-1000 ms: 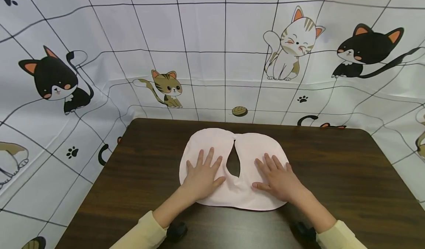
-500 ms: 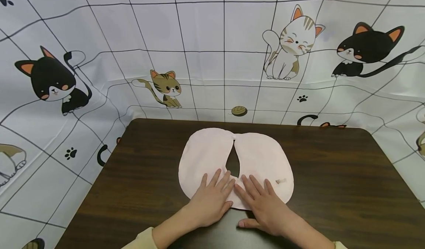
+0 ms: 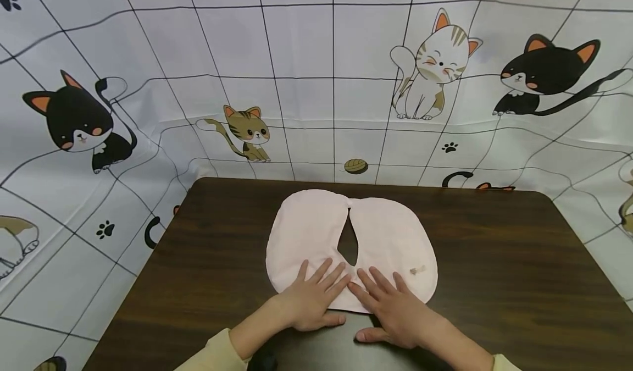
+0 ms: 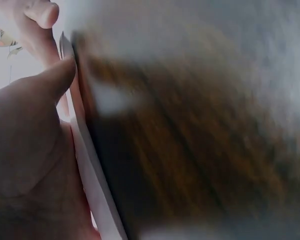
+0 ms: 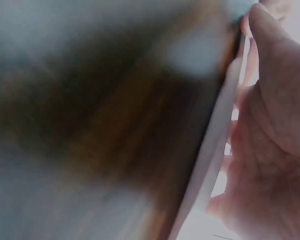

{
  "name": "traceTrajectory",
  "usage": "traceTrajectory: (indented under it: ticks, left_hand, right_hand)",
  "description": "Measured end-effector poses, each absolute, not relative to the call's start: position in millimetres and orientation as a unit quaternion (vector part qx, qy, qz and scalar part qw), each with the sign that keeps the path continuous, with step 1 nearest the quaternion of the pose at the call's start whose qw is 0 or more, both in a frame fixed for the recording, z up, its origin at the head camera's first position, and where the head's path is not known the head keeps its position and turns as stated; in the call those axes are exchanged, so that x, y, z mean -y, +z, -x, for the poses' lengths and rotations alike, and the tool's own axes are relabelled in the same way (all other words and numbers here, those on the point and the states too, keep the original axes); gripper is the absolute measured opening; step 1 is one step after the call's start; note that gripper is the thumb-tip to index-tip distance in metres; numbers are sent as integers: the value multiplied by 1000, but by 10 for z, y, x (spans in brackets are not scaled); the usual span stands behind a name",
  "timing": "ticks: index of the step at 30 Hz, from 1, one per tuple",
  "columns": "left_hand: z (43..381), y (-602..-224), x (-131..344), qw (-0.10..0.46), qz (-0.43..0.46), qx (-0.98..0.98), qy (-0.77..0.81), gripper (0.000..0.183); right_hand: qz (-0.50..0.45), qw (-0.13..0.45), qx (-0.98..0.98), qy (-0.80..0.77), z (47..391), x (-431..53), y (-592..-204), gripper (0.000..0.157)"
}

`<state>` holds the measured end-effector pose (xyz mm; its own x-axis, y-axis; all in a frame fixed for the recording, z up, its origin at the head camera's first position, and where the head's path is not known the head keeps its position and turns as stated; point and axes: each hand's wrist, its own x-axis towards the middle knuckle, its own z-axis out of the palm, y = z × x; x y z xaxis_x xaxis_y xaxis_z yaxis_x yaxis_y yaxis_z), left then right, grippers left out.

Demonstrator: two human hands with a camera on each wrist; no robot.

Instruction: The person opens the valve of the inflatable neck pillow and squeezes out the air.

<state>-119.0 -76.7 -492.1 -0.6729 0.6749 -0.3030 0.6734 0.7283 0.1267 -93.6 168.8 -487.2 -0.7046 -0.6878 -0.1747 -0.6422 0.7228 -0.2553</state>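
Observation:
A pale pink cloth bib [image 3: 395, 233] lies flat on the dark wooden table, its two rounded lobes meeting at the far side around a teardrop-shaped neck opening. On its right lobe shows a small brownish bow-like mark [image 3: 417, 270]. My left hand [image 3: 311, 299] rests with spread, straight fingers on the bib's near part, left of the middle. Beside it my right hand [image 3: 393, 310] lies the same way, its index fingertip close to the left hand's fingers. Both thumbs sit off the cloth near the front edge. In the left wrist view the bib's edge [image 4: 92, 170] runs along my palm.
The brown wood-grain table [image 3: 494, 250] has rounded far corners. Behind and around it hangs a white grid-patterned cloth [image 3: 306, 101] printed with cartoon cats. A dark rounded object [image 3: 263, 360] shows under my left wrist.
Both hands have slid from the two lobes toward the near middle of the bib and come together there. The small mark on the right lobe is now uncovered. The bib stays in place.

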Motion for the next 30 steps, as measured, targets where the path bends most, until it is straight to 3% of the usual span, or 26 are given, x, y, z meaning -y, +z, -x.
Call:
traceTrajectory:
  ticks: [11, 16, 19, 22, 25, 28, 30]
  left_hand:
    - [1182, -4887, 748, 175, -369, -913, 0, 92]
    - [1309, -4836, 729, 180, -376, -908, 40, 79]
    - [1459, -4746, 719, 173, -378, -905, 89, 64]
    - [1660, -4643, 702, 139, -375, -904, 150, 49]
    - [1915, -4572, 679, 71, -360, -910, 194, 42]
    - [2171, -4549, 671, 1, -329, -927, 181, 41]
    - [2310, -4580, 674, -22, -301, -941, 150, 43]
  right_hand:
    - [373, 139, -912, -102, 978, -1742, -4867, 89]
    - [355, 189, -903, -153, 1147, -1777, -4662, 74]
    - [352, 191, -893, -204, 1335, -1805, -4577, 60]
    - [340, 152, -890, -264, 1560, -1818, -4543, 49]
    - [318, 63, -901, -288, 1805, -1799, -4590, 46]
    - [280, -14, -927, -250, 2029, -1739, -4720, 54]
    - [251, -32, -945, -208, 2146, -1694, -4827, 63]
